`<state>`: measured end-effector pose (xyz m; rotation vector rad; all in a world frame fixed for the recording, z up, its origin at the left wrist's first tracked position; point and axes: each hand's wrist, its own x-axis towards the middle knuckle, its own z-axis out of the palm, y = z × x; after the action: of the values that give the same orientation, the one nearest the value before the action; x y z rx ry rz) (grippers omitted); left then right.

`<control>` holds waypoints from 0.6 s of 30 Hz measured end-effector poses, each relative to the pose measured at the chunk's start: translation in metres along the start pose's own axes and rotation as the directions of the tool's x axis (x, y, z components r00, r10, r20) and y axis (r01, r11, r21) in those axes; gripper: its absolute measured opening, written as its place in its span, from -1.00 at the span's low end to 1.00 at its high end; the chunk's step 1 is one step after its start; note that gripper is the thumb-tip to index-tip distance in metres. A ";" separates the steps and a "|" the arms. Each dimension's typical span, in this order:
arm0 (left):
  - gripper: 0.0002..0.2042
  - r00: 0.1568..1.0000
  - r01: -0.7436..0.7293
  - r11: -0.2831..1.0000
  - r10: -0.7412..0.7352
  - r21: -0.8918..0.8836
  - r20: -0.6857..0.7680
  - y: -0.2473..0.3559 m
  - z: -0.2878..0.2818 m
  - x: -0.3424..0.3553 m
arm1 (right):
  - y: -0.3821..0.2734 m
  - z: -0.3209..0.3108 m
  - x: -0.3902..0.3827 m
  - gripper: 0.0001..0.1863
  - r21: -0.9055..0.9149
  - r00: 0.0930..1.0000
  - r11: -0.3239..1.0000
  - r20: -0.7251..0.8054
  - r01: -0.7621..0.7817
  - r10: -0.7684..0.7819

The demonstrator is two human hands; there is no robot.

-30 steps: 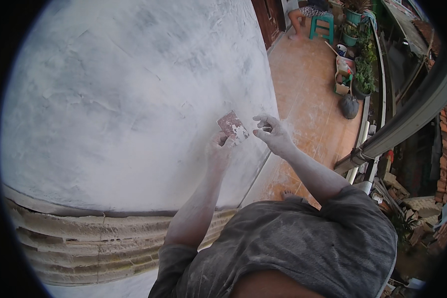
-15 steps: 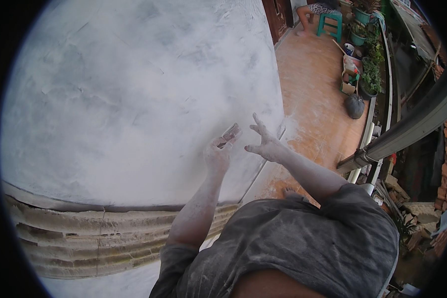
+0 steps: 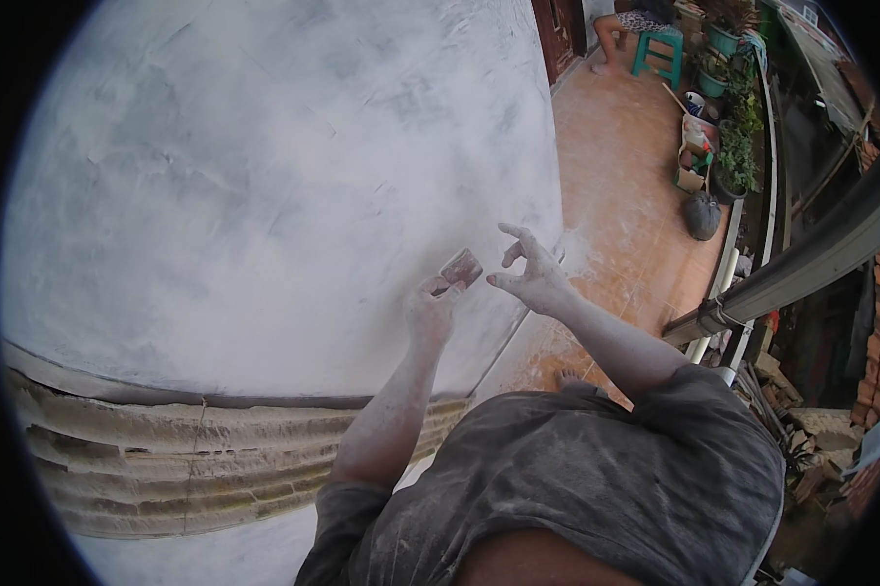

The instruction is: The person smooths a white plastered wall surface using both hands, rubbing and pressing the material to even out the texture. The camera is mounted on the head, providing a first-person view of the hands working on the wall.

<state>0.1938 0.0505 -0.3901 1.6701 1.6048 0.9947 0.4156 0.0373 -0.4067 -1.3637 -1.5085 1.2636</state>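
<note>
Sheet [image 3: 462,268] pinched in left hand [image 3: 428,307], right hand [image 3: 538,281] half-curled

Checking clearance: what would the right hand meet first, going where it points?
The right hand would probably meet the reddish-brown sheet in the left hand; depth is unclear, so it might pass to the whitish wall instead.

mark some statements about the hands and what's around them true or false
1. The dust-coated left hand holds a small reddish-brown sheet. True.
2. The dust-coated right hand grips the sheet too. False: it is open and holds nothing.
3. The green plastic stool stands on the orange tiled floor. True.
4. The dark rounded bag hangs from the stool. False: it rests at the floor's right edge.
5. The grey short-sleeved shirt has pale dust on it. True.
</note>
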 end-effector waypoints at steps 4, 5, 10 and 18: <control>-0.81 0.993 0.099 0.993 -0.102 0.064 0.057 0.000 -0.002 -0.005 | -0.008 0.003 -0.005 0.19 0.033 0.968 0.968 -0.045 0.247 -0.245; -0.81 0.998 0.039 0.997 -0.043 0.070 0.053 0.000 -0.002 -0.006 | -0.009 0.007 -0.006 0.18 0.000 0.952 0.955 -0.077 0.296 -0.295; -0.82 1.000 0.012 0.995 -0.015 0.100 0.026 -0.004 -0.004 -0.013 | -0.013 0.018 -0.002 0.14 -0.043 0.937 0.951 -0.163 0.306 -0.309; -0.77 0.997 0.033 0.978 -0.046 0.206 0.057 -0.011 -0.011 -0.026 | 0.006 0.029 -0.004 0.15 -0.039 0.951 0.951 -0.015 0.307 -0.308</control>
<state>0.1786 0.0248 -0.3961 1.7776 1.7413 0.7722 0.3907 0.0274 -0.4192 -1.1063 -1.6617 1.0266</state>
